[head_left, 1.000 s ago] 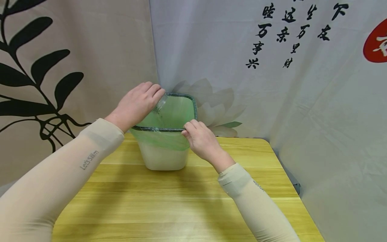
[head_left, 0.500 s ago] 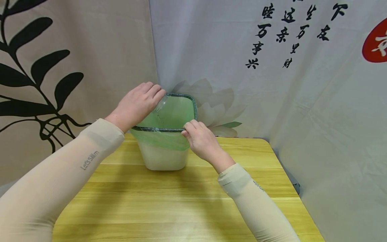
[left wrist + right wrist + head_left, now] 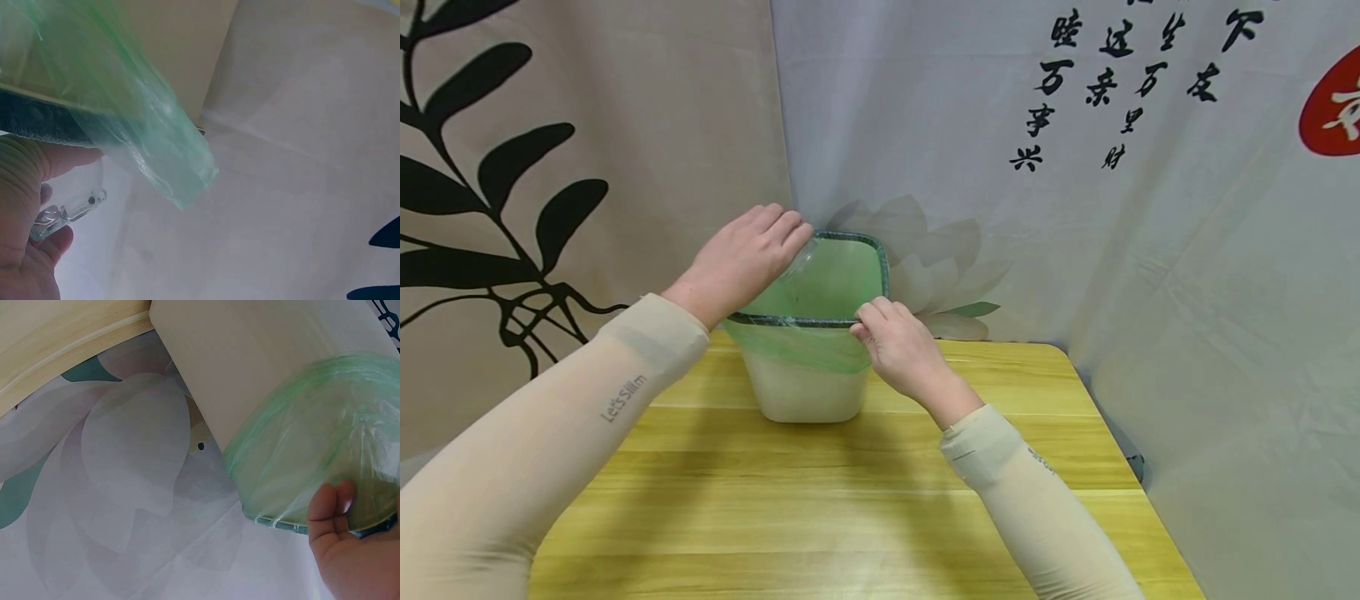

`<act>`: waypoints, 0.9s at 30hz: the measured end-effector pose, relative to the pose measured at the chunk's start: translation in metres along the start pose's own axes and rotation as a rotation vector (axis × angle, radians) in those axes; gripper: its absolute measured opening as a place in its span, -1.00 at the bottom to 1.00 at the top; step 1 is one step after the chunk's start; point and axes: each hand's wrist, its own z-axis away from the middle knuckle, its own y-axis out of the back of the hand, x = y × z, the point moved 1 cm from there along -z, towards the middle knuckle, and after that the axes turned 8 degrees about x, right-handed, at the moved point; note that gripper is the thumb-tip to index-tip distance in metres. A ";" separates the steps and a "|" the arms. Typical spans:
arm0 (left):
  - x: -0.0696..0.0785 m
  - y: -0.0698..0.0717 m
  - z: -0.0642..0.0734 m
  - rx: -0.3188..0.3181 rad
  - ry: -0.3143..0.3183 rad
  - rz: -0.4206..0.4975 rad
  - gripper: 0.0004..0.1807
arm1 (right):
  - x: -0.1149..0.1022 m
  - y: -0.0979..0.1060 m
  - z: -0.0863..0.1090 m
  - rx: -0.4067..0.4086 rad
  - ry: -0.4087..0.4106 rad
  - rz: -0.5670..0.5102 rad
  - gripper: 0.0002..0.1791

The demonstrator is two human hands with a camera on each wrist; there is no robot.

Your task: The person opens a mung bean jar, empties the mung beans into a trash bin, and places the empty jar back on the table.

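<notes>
A pale waste bin (image 3: 808,396) with a dark rim stands on the table, lined with a green plastic bag (image 3: 842,279) folded over the outside. My left hand (image 3: 737,262) is over the bin's left side and grips a clear glass cup (image 3: 801,258), tilted down into the opening. In the left wrist view the fingers wrap the glass below the rim, and part of the cup is hidden by the hand. At the near right corner, my right hand (image 3: 901,346) pinches the bin's rim and the bag edge, fingers outside in the right wrist view.
The bin stands near the far edge of the wooden table (image 3: 850,500). Close behind it hangs a pale cloth backdrop (image 3: 925,125) with printed lettering and flowers. Another curtain (image 3: 685,100) with dark leaves rises on the left.
Dark specks and a thin trickle below the cup's mouth have faded from view. The left hand has shifted very slightly right; the right hand and bin stay put.
</notes>
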 end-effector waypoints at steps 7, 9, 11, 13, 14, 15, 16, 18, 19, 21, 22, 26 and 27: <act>0.001 0.001 0.000 -0.015 -0.014 -0.017 -0.45 | 0.001 0.000 0.000 -0.003 0.000 0.001 -0.74; 0.000 0.000 0.000 -0.018 -0.017 -0.024 -0.44 | 0.001 -0.001 0.000 -0.003 0.001 0.002 -0.74; 0.000 0.000 0.000 -0.023 -0.020 -0.035 -0.43 | 0.002 -0.001 0.000 -0.004 0.001 0.004 -0.74; 0.000 -0.001 0.000 -0.028 -0.022 -0.043 -0.42 | 0.002 -0.001 0.000 -0.004 0.002 0.007 -0.74; 0.000 -0.001 0.000 -0.030 -0.023 -0.047 -0.42 | 0.002 -0.001 0.000 -0.004 0.003 0.009 -0.74; 0.000 -0.001 0.000 -0.033 -0.024 -0.050 -0.42 | 0.002 -0.001 0.000 -0.003 0.004 0.011 -0.74; 0.001 0.000 0.000 -0.036 -0.025 -0.052 -0.42 | 0.002 -0.001 0.000 -0.004 0.006 0.012 -0.74; 0.001 0.000 0.000 -0.042 -0.027 -0.056 -0.41 | 0.002 0.000 0.000 -0.002 0.008 0.015 -0.74; 0.001 0.000 -0.001 -0.046 -0.027 -0.058 -0.40 | 0.003 0.000 0.000 -0.001 0.009 0.015 -0.74; 0.001 0.000 -0.001 -0.053 -0.031 -0.063 -0.38 | 0.002 0.000 0.001 -0.001 0.012 0.015 -0.75; 0.001 0.000 -0.001 -0.054 -0.032 -0.063 -0.37 | 0.002 0.001 0.001 0.000 0.014 0.016 -0.75; 0.002 0.001 -0.002 -0.054 -0.043 -0.074 -0.38 | 0.003 0.001 0.001 0.004 0.019 0.016 -0.76; 0.002 0.001 -0.002 -0.054 -0.047 -0.077 -0.38 | 0.003 0.001 0.001 0.004 0.019 0.016 -0.76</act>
